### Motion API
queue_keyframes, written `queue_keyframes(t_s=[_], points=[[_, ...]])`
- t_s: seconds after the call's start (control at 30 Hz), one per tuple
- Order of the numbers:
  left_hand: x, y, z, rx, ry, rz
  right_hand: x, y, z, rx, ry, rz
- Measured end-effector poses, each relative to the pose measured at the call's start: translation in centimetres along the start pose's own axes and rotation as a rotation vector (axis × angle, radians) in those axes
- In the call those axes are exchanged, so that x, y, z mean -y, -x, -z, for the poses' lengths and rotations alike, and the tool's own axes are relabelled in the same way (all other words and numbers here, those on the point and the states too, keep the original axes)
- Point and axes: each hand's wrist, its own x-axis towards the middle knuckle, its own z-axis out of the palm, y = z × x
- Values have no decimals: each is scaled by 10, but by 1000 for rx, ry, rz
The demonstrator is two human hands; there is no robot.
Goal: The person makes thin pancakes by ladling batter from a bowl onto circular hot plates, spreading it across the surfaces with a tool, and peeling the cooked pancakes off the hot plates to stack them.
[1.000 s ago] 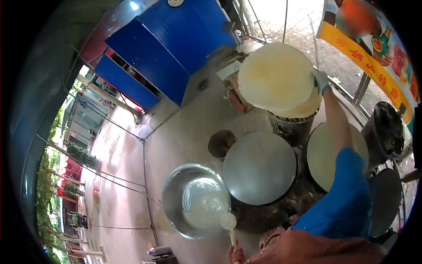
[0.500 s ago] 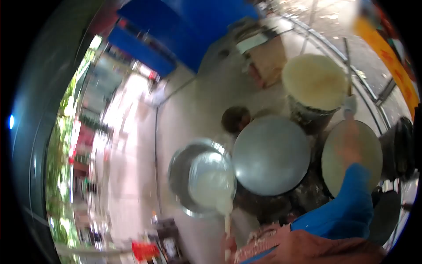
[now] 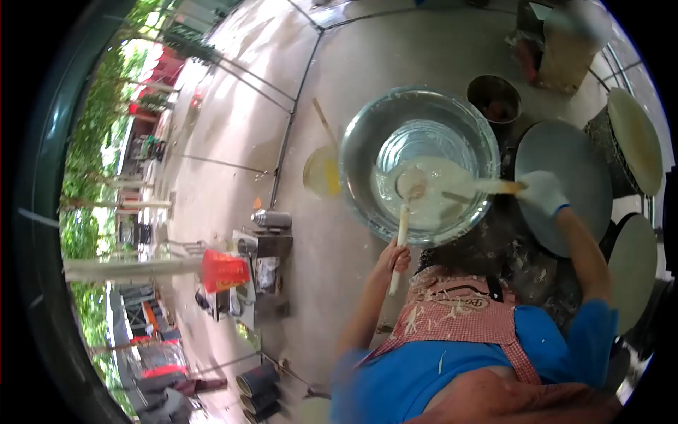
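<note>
My left hand (image 3: pixel 399 258) is closed around the pale handle of a ladle (image 3: pixel 403 220), whose bowl sits in white batter (image 3: pixel 441 185). The batter lies in a wide metal basin (image 3: pixel 364 127). My right hand (image 3: pixel 542 192), in a white glove, grips the wooden end of a batter-coated flat spatula (image 3: pixel 494 186). The spatula reaches over the basin's right rim, its blade above the batter. Beneath the gloved hand is a round grey griddle (image 3: pixel 565 152). Batter splashes mark my checked apron (image 3: pixel 452 311).
Another round griddle (image 3: pixel 632 275) stands at the right, and a pale round surface (image 3: pixel 635 141) tops a drum behind. A small pot (image 3: pixel 493 99) sits beyond the basin. Left of it are a round lid-like disc (image 3: pixel 323 172), a thermos (image 3: pixel 272 219) and a red container (image 3: pixel 224 271).
My view has swung left toward the basin. My right hand has moved from the right-hand griddle to the basin's rim with the spatula. My left hand still holds the ladle.
</note>
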Motion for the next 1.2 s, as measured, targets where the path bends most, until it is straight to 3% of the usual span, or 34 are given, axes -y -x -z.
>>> queue_keyframes(t_s=[0.03,0.1,0.13,0.23,0.27,0.37,0.43,0.53,0.67,0.77,0.83,0.9,0.97,1.03,1.17,1.2], points=[[-19,-16,8,-30,-57,37,18,-16,-45,-4,206,77],[-42,-50,36,-66,-131,154,71,-20,-86,87,202,200],[-52,-70,48,-78,-155,211,96,-16,-72,97,171,191],[-66,-116,73,-82,-156,383,123,-4,-52,104,-34,-128],[-63,-124,77,-86,-144,433,108,-2,-94,122,28,-182],[-62,-148,87,-92,-67,548,152,6,-98,209,49,-176],[-57,-158,96,-101,13,609,148,18,-87,126,-127,-295],[-45,-169,96,-83,154,695,146,44,-154,170,-84,-415],[-50,-136,78,-29,462,818,176,97,-157,77,-242,-480],[-123,-19,-21,-40,405,571,189,133,-134,-144,-260,-420],[-148,6,-26,108,222,481,180,142,-128,-420,-222,-281],[-188,91,-90,164,147,285,183,139,-80,-713,-319,-88],[-221,155,-132,417,-39,114,178,127,-34,-907,-358,43],[-244,218,-183,176,-465,-319,181,125,21,-1036,-451,48],[-262,257,-197,127,-724,-702,181,105,40,-1223,-703,271],[-273,212,-148,275,-688,-628,192,116,44,-989,-889,281]])
